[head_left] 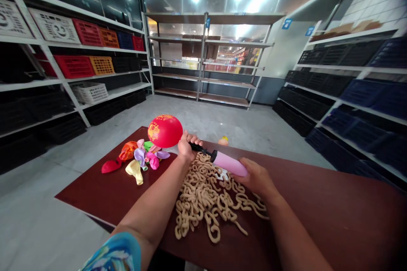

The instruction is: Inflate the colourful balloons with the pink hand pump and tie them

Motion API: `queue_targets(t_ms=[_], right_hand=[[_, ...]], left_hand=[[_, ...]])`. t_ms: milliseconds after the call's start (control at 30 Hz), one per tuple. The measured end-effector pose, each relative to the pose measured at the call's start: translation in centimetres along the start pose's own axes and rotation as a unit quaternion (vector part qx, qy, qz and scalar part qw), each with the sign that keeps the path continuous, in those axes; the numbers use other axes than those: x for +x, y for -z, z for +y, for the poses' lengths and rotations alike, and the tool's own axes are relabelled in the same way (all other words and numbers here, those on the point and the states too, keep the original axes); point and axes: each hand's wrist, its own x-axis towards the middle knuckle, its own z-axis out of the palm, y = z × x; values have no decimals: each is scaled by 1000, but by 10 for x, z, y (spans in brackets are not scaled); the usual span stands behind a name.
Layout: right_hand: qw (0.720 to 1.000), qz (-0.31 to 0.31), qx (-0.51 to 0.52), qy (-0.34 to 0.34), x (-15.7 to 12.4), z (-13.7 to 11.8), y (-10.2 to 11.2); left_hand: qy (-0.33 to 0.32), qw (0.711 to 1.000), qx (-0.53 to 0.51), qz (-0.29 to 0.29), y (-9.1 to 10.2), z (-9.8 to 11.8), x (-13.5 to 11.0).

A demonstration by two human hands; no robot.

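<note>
A partly inflated red balloon (165, 131) with gold print sits at the nozzle end of a hand pump. My left hand (187, 145) is closed around the balloon's neck and the pump's black end; the neck itself is hidden by the fingers. The pump's pink barrel (227, 162) slants down to the right, and my right hand (254, 174) grips its far end. Beneath the pump lies a spread heap of beige, rope-like curls (203, 194). Left of my left forearm is a pile of limp balloons (146, 154) in several colours.
The dark red-brown table (95, 182) carries all of this. A small round object with a yellow top (224, 140) shows beyond its far edge. Shelves with crates (78, 67) line the left, with dark bins (324, 80) on the right and a metal rack (203, 55) behind.
</note>
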Motion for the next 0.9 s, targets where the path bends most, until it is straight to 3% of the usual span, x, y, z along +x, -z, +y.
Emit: queue_targets(t_ms=[200,467,600,900], right_hand=[[999,-33,42,-10,1,-8,-2],[994,-44,92,-39,0,27,2],[988,-68,126,-58,-6,39,5],[995,-71,69,-32,-1,2,8]], left_hand=[[9,1000,21,-21,-7,-11,-6],[-47,998,3,38,13,23,14],[-60,997,-3,49,20,27,18],[5,1000,0,-7,5,-1,3]])
